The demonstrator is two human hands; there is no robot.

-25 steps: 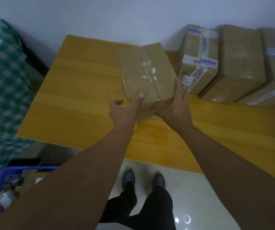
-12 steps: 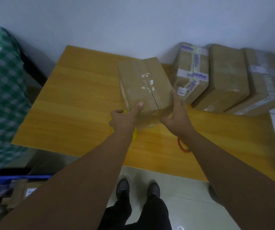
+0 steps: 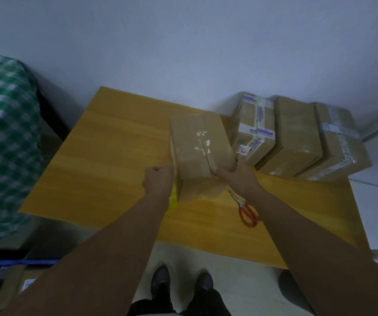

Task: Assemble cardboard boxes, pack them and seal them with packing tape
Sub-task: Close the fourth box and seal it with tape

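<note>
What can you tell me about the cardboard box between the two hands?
The cardboard box is plain brown, closed, its top seam under clear glossy tape with white torn-label scraps. It rests on the wooden table, close left of a row of three other boxes. The right hand grips its near right corner; the curled left hand is at its near left edge.
</note>
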